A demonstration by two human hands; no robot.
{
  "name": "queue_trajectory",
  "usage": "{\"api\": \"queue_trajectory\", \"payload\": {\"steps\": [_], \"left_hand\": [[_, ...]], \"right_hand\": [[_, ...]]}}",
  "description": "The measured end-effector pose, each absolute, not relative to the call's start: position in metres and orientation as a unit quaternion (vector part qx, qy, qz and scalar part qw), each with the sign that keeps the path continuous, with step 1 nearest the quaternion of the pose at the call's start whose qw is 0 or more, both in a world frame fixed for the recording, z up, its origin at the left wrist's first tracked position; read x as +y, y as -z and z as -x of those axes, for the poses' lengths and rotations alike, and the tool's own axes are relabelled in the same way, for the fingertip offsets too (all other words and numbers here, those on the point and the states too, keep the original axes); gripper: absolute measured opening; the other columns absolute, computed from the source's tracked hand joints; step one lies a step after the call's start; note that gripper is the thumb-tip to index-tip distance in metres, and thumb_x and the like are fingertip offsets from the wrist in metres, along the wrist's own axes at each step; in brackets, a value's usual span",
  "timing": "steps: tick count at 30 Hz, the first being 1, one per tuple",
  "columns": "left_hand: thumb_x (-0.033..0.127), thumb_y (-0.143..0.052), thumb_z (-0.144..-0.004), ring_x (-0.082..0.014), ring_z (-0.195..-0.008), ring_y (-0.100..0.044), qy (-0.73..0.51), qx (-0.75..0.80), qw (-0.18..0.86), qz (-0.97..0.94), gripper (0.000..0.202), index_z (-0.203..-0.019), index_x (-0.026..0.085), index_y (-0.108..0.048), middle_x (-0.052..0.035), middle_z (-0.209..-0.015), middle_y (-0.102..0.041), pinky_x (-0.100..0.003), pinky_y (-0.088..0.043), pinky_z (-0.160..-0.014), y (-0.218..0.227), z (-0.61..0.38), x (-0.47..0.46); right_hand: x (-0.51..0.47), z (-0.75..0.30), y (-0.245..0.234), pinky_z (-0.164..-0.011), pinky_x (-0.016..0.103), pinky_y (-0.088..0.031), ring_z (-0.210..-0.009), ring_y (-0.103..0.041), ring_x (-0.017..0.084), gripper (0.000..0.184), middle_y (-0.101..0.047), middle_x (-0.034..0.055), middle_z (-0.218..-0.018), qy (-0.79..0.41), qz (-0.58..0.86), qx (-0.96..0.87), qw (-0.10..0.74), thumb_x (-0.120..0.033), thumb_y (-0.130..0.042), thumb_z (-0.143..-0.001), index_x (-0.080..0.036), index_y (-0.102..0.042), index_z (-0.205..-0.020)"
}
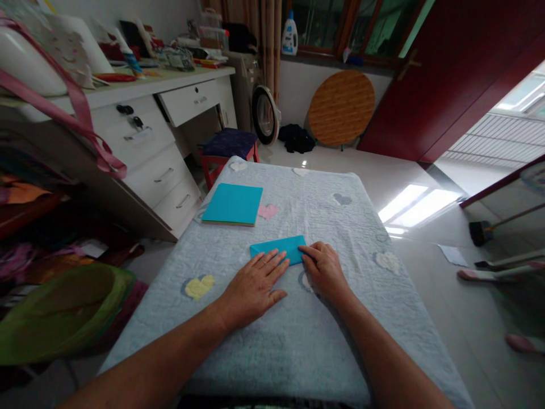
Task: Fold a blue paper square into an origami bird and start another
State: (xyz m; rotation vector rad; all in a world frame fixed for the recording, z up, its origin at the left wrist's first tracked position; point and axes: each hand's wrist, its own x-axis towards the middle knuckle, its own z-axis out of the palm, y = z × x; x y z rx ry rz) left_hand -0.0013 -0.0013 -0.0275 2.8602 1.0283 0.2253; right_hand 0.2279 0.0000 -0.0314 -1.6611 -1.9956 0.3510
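Observation:
A strip of folded blue paper [281,246] lies on the cloth-covered table, with a slanted crease at its left end. My left hand [255,287] rests flat over the lower left of the strip, fingers stretched out and thumb apart. At the strip's right end, my right hand [326,267] has its fingers bent, with index finger and thumb closed on the edge. Part of the strip's lower edge is hidden under my left fingers. Farther back on the left lies a square stack of paper [233,204] with a blue sheet on top.
A pale blue tablecloth [264,352] with heart patches covers the table. Beyond it stand a stool [230,143] and a white desk [149,147] with drawers. A green-rimmed bin [102,318] is at the left; a broom [481,233] is on the right.

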Motion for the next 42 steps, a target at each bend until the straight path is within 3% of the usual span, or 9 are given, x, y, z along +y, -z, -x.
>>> {"api": "queue_trajectory", "payload": {"steps": [16, 21, 26, 32, 42], "left_hand": [[0.055, -0.040, -0.099, -0.0248, -0.144, -0.036, -0.075, 0.340, 0.052, -0.936, 0.060, -0.150, 0.022, -0.039, -0.0066, -0.157, -0.040, -0.043, -0.025, -0.118, 0.030, 0.001, -0.001], [0.056, -0.041, -0.099, -0.0252, -0.144, -0.037, -0.078, 0.339, 0.054, -0.936, 0.061, -0.150, 0.022, -0.040, -0.0074, -0.157, -0.041, -0.043, -0.025, -0.118, 0.030, 0.001, -0.001], [0.056, -0.044, -0.098, -0.0264, -0.145, -0.036, -0.056, 0.345, 0.058, -0.935, 0.062, -0.149, 0.022, -0.041, -0.0083, -0.157, -0.039, -0.045, -0.026, -0.118, 0.025, 0.000, -0.002], [0.056, -0.044, -0.098, -0.0255, -0.146, -0.034, -0.069, 0.352, 0.078, -0.930, 0.062, -0.149, 0.022, -0.040, -0.0076, -0.157, -0.039, -0.045, -0.025, -0.120, 0.025, 0.000, -0.003], [0.052, -0.043, -0.100, -0.0235, -0.148, -0.029, -0.050, 0.337, 0.103, -0.935, 0.060, -0.151, 0.022, -0.036, -0.0068, -0.160, -0.034, -0.043, -0.025, -0.120, 0.021, 0.005, 0.002]], "right_hand": [[-0.001, -0.227, 0.030, -0.084, 0.039, -0.044, -0.087, -0.058, 0.022, 0.028, -0.066, 0.0075, -0.093, -0.116, 0.609, -0.743, 0.253, -0.023, -0.054, -0.095, -0.021, -0.072, -0.116], [-0.007, -0.221, 0.027, -0.085, 0.040, -0.045, -0.087, -0.055, 0.023, 0.027, -0.063, 0.0089, -0.096, -0.062, 0.622, -0.740, 0.248, -0.021, -0.055, -0.094, -0.022, -0.073, -0.114], [-0.015, -0.214, 0.021, -0.093, 0.047, -0.044, -0.109, -0.052, 0.029, 0.025, -0.061, 0.0104, -0.125, 0.016, 0.613, -0.758, 0.223, -0.019, -0.056, -0.093, -0.024, -0.072, -0.111], [-0.024, -0.204, 0.021, -0.113, 0.046, -0.037, -0.122, -0.055, 0.023, 0.032, -0.066, 0.0088, -0.129, -0.028, 0.487, -0.850, 0.199, -0.024, -0.050, -0.098, -0.018, -0.061, -0.128], [-0.030, -0.202, 0.021, -0.110, 0.050, -0.044, -0.133, -0.051, 0.028, 0.043, -0.058, 0.0146, -0.140, -0.066, 0.487, -0.852, 0.181, -0.025, -0.049, -0.097, -0.014, -0.054, -0.138]]}}
